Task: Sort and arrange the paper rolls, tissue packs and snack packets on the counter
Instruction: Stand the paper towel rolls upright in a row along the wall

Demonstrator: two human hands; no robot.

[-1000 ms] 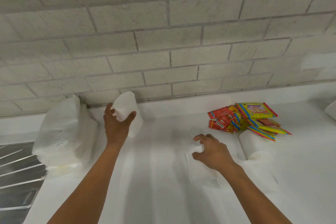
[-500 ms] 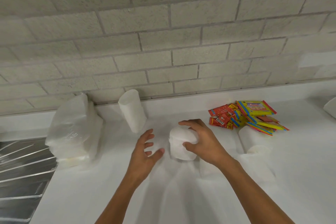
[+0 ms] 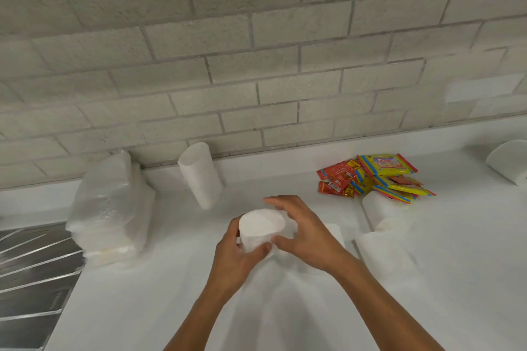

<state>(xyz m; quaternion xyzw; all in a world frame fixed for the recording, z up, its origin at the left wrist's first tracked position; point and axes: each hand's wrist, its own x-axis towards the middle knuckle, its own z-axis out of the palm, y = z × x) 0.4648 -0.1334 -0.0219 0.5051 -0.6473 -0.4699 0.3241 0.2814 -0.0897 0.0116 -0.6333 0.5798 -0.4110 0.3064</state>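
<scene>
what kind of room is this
Most likely a kitchen: a white counter runs along a grey tiled wall, with a ridged steel sink drainer at its left end and snack packets piled on it.

Left of the matt paper roll (image 3: 261,229) I hold, glossy plastic wraps the tissue packs (image 3: 111,211); right, shiny foil snack packets (image 3: 376,178); behind, rough brick wall (image 3: 256,51).

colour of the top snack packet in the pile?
Top snack packet: yellow, red ends, blue stripes; head view.
</scene>
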